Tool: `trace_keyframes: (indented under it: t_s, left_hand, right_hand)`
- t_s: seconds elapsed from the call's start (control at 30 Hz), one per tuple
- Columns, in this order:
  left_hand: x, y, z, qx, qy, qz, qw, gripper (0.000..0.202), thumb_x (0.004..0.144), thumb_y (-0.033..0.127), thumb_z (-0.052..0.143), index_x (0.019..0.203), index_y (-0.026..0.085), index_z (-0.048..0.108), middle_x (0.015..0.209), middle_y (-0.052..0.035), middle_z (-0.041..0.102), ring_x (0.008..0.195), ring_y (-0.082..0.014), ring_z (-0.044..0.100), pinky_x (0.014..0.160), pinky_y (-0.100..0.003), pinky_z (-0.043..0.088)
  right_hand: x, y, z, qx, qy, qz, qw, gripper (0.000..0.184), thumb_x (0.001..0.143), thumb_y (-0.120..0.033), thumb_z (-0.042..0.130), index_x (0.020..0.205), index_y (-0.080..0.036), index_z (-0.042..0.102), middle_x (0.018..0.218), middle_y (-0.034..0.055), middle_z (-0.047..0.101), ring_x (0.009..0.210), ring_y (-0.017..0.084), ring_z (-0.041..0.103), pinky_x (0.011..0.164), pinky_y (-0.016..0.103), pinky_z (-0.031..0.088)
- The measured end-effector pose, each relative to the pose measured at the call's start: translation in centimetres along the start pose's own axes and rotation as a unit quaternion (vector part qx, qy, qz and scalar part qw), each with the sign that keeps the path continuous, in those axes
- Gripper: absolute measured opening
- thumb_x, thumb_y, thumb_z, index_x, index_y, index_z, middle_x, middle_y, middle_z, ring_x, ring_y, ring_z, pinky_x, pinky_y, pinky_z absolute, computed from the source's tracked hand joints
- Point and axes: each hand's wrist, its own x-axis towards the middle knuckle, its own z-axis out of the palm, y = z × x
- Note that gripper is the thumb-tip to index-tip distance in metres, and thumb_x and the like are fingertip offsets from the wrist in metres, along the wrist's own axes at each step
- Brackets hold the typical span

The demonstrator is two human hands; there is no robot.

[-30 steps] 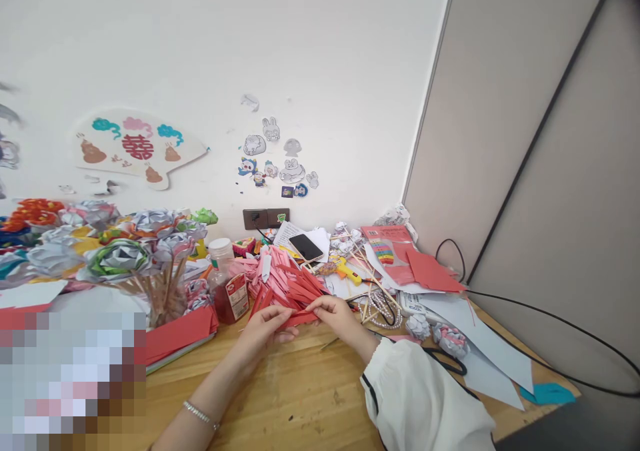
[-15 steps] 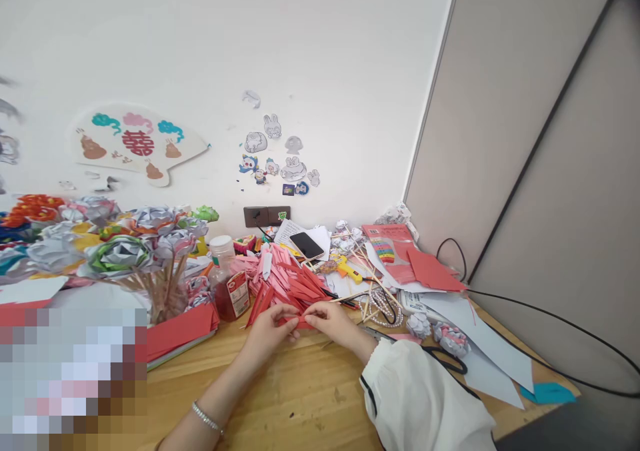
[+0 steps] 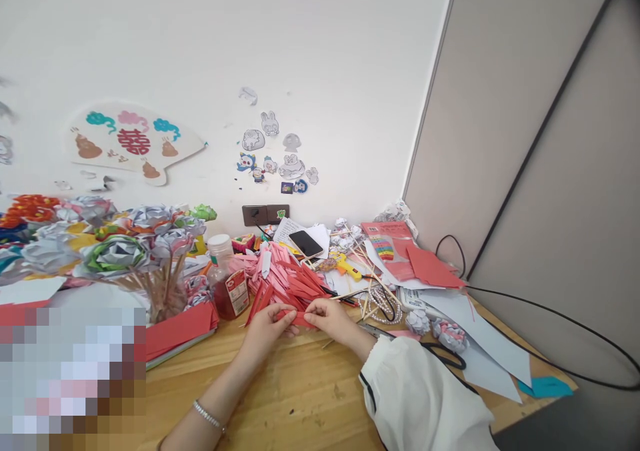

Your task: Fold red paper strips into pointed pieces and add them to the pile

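Observation:
Both my hands meet over the table's middle, at the near edge of a pile of red and pink folded paper strips [image 3: 287, 278]. My left hand [image 3: 271, 322] pinches one end of a red paper strip [image 3: 299, 318] between thumb and fingers. At the strip's other end, the thumb and fingers of my right hand [image 3: 331, 319] are closed on it. The strip lies roughly level between the two hands, partly covered by the fingertips. Black-handled scissors [image 3: 445, 356] lie beside my right forearm, partly under the white sleeve.
Paper flowers [image 3: 120, 254] on sticks stand at the left beside a jar [image 3: 235, 294] with a red label. Behind the pile rest a phone [image 3: 306, 244] and a yellow glue gun [image 3: 349, 267]. White paper sheets [image 3: 493, 334] and a black cable [image 3: 550, 314] spread over the right side.
My hands have drawn slightly apart and more of the red strip shows between them. The view has shifted a little; the other things lie as before.

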Motion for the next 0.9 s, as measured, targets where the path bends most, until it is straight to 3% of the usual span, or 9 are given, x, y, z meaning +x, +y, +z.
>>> trace_keyframes:
  t_s: [0.3,0.63,0.9]
  left_hand:
    - [0.4,-0.4,-0.2,-0.028,0.004,-0.006,1.000,0.031,0.054,0.037,0.065,0.073,0.015,0.053,0.052,0.0017,0.064,0.050,-0.0166,0.062,0.051,-0.027,0.050]
    - [0.3,-0.1,-0.1,-0.034,0.024,-0.001,0.999,0.031,0.052,0.037,0.065,0.070,0.015,0.052,0.049,0.0033,0.062,0.047,-0.0149,0.061,0.051,-0.026,0.050]
    - [-0.6,0.2,0.3,0.066,-0.019,0.106,0.992,0.022,0.062,0.035,0.057,0.073,0.016,0.053,0.059,0.0018,0.061,0.052,-0.0145,0.060,0.052,-0.026,0.048]
  right_hand:
    - [0.1,0.3,0.3,0.101,-0.036,0.039,0.993,0.025,0.069,-0.038,0.053,0.075,-0.014,0.051,0.055,-0.0023,0.053,0.048,0.009,0.051,0.049,0.021,0.040]
    - [0.1,-0.2,0.2,0.108,-0.051,0.046,0.992,0.025,0.068,-0.039,0.054,0.073,-0.015,0.051,0.053,-0.0024,0.055,0.047,0.009,0.051,0.050,0.021,0.041]
    - [-0.4,-0.7,0.4,0.048,-0.064,0.021,0.997,0.027,0.070,-0.040,0.051,0.064,-0.014,0.052,0.051,-0.0032,0.048,0.045,0.007,0.046,0.044,0.018,0.034]
